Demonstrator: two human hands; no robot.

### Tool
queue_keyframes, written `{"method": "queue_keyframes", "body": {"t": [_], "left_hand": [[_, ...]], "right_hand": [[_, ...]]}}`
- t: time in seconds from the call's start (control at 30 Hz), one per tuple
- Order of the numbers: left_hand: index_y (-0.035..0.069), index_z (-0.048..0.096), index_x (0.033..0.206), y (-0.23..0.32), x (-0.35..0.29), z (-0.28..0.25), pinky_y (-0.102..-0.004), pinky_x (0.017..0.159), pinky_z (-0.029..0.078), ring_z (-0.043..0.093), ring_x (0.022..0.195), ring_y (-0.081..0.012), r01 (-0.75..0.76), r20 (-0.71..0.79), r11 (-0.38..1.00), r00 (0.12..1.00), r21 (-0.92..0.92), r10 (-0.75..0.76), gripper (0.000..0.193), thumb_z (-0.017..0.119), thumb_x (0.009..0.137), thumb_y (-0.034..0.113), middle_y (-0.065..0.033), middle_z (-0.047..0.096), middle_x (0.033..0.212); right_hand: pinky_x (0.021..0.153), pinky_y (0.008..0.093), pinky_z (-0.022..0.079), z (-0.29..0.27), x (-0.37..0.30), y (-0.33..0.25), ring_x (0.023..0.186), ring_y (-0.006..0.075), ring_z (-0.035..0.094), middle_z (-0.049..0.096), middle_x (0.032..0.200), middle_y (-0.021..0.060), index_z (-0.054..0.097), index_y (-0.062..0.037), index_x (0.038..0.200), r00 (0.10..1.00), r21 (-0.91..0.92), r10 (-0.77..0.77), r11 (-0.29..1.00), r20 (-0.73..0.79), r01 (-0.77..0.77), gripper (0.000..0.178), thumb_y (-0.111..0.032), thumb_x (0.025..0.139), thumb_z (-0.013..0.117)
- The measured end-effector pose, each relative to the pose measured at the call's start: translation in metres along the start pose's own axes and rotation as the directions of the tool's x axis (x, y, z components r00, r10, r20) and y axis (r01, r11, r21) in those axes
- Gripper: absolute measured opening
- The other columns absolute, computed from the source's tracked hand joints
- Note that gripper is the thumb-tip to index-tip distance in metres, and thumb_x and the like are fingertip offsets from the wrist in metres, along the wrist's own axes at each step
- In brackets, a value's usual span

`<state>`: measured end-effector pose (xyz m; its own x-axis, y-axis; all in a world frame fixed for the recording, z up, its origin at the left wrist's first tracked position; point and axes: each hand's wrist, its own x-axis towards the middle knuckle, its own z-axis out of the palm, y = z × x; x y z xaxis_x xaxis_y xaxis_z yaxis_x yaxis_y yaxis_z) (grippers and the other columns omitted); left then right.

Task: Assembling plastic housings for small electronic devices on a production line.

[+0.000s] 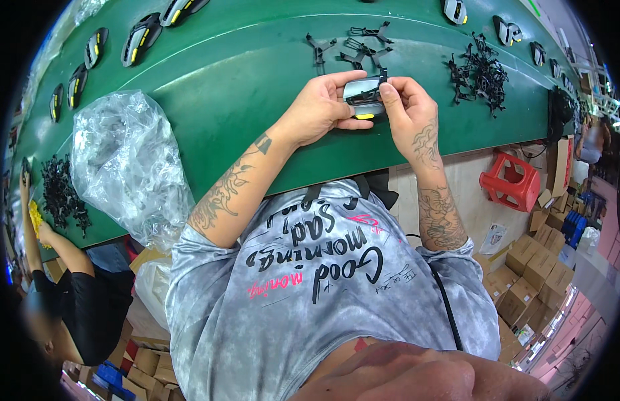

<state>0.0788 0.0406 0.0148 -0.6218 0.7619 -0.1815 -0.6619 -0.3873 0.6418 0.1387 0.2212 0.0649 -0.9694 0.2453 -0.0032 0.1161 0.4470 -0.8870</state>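
Observation:
Above the near edge of the green table (256,107), both my hands hold a silver-grey and black plastic shell (362,89) with a yellow strip. My left hand (321,107) wraps it from the left, thumb and fingers closed on its side. At its right end, my right hand (405,110) pinches with thumb and fingers. A black plastic bracket (383,75) sits at that end beside my right thumb; how it joins the shell is hard to make out. Just beyond my hands lie several loose black brackets (363,48).
A pile of black brackets (483,75) lies to the right, another (61,190) far left. Similar shells (141,40) line the far side. A crumpled clear plastic bag (129,160) covers the left. A co-worker (89,294) sits left. A red stool (512,182) and cardboard boxes (530,264) stand right.

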Motion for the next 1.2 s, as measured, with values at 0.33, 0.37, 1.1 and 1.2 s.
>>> {"method": "queue_keyframes", "body": {"t": [0.33, 0.37, 1.1, 1.2], "left_hand": [[-0.007, 0.036, 0.153, 0.000, -0.003, 0.001, -0.0461, 0.099, 0.062, 0.067, 0.117, -0.0271, -0.023, -0.046, 1.000, 0.999, -0.007, 0.022, 0.063, 0.049, 0.093, -0.016, -0.0189, 0.058, 0.138], [-0.007, 0.036, 0.153, -0.001, -0.003, 0.001, -0.0463, 0.098, 0.063, 0.067, 0.115, -0.0260, -0.025, -0.055, 1.000, 0.998, -0.009, 0.024, 0.060, 0.052, 0.095, -0.013, -0.0183, 0.059, 0.136], [-0.007, 0.047, 0.146, -0.001, -0.001, -0.001, -0.0369, 0.080, 0.069, 0.070, 0.108, -0.0256, 0.048, -0.058, 0.999, 0.997, 0.007, -0.048, 0.045, 0.052, 0.101, -0.003, -0.0190, 0.061, 0.130], [-0.006, 0.045, 0.146, 0.003, 0.000, -0.001, -0.0372, 0.081, 0.069, 0.071, 0.105, -0.0248, 0.011, -0.103, 0.999, 0.995, -0.031, -0.015, 0.049, 0.057, 0.099, -0.002, -0.0174, 0.060, 0.130]], "right_hand": [[0.061, 0.0308, 0.050, -0.015, 0.001, -0.008, 0.060, 0.0150, 0.059, 0.064, 0.075, 0.0092, 0.067, 0.0034, 0.085, 0.999, -0.274, -0.036, 0.961, -0.019, 0.029, 0.029, -0.022, 0.089, 0.079], [0.062, 0.0315, 0.050, -0.016, 0.002, -0.012, 0.064, 0.0159, 0.060, 0.065, 0.081, 0.0103, 0.067, 0.0031, 0.089, 0.999, -0.316, -0.019, 0.948, 0.028, 0.027, 0.030, -0.024, 0.089, 0.080], [0.097, 0.0310, 0.051, -0.031, 0.020, 0.052, 0.112, 0.0172, 0.059, 0.058, 0.123, 0.0112, 0.044, -0.0011, 0.143, 0.938, 0.417, -0.106, 0.908, 0.330, -0.044, 0.076, -0.015, 0.082, 0.088], [0.094, 0.0295, 0.050, -0.024, 0.028, 0.063, 0.109, 0.0166, 0.059, 0.058, 0.121, 0.0118, 0.043, -0.0014, 0.145, 0.950, 0.399, -0.127, 0.917, 0.284, 0.003, 0.076, -0.013, 0.084, 0.087]]}}
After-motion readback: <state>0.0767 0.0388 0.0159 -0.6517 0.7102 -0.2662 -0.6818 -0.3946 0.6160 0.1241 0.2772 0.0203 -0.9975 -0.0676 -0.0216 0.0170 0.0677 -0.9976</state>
